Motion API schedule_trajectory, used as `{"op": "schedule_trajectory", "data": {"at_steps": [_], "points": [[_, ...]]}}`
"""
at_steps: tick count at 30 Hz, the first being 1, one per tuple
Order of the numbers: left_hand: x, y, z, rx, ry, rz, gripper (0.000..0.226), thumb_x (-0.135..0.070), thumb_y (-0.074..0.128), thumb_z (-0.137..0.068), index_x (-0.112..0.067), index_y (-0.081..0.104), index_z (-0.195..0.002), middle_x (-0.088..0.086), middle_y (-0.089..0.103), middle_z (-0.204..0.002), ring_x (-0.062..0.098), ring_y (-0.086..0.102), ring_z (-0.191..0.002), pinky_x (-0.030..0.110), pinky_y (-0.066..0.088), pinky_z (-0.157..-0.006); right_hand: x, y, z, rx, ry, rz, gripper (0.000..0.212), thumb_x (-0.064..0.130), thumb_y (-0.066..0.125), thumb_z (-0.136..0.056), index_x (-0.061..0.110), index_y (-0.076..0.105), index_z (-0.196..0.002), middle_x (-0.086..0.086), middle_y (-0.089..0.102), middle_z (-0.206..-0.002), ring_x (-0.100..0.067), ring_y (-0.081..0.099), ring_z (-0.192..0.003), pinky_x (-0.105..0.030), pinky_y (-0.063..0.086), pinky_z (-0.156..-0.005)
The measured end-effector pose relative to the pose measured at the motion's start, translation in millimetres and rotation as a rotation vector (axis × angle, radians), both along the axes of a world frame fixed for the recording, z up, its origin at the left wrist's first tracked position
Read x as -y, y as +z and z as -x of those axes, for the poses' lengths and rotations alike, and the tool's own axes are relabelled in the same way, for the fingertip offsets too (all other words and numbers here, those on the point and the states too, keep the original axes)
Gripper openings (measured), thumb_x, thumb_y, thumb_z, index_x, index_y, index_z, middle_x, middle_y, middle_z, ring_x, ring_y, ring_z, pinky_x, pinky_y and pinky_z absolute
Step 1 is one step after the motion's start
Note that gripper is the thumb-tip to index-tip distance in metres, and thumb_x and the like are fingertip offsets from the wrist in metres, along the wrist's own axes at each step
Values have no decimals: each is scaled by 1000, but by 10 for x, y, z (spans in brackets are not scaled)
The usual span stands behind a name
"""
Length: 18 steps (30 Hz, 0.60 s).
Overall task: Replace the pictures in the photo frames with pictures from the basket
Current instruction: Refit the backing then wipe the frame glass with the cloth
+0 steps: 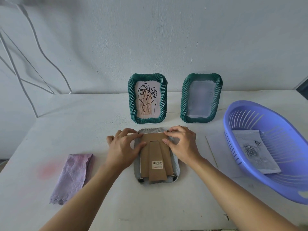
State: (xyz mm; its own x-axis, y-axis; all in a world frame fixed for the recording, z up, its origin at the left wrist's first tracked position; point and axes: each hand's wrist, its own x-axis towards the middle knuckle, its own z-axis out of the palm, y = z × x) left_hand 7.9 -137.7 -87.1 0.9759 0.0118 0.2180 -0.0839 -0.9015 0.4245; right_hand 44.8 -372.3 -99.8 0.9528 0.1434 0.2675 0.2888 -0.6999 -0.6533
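Both forearms reach in from the near edge of the bench [133, 205]. The left hand [124, 147] and right hand [181, 144] meet over a pale grey photo frame [176, 164] that lies face down between them. Each hand has its fingers curled onto a top corner of the brown backing board [144, 157] with the thumb pressed flat on the board, pinching its upper edge. An easel stand [157, 154] with a barcode sticker [157, 164] runs down the board toward the wrists.

Left of the left hand lies a folded lilac cloth [71, 177]. Right of the right hand a pale sheet [215, 157] lies flat, partly under a violet slotted basket [266, 182]. The basket holds one grey picture of a rose [253, 152].

Beyond the fingertips two green twisted-rim frames stand upright by the wall. The leaf-drawing frame [147, 98] is ahead of the left hand and the faded-picture frame [201, 97] is ahead of the right.
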Motion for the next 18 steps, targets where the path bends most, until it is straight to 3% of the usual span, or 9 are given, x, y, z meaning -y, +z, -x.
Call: {"op": "schedule_trajectory", "data": {"at_steps": [6,11,18], "points": [[-13,75,148,-103,-64,28,65,-70,27,-88,-39,55,-138,-8,49,-139,15,51,-120,36,24,-89,29,112,150,-12,55,-13,35,33,66,-93,20,68,-126,1,63,-124,-14,52,-120,-43,46,-102],[-126,172,531,-53,-268,42,47,-63,40,-92,-42,61,-129,-20,55,-131,7,50,-118,33,33,-85,192,183,507,10,161,-3,29,34,67,-89,23,72,-115,9,61,-122,-7,51,-121,-27,42,-103],[-187,159,841,-95,-445,-138,41,-52,45,-95,-47,52,-135,-30,46,-143,-1,40,-131,39,34,-89,385,194,762,-37,315,98,30,31,70,-81,28,75,-110,17,58,-131,-1,40,-132,-21,33,-110]]}}
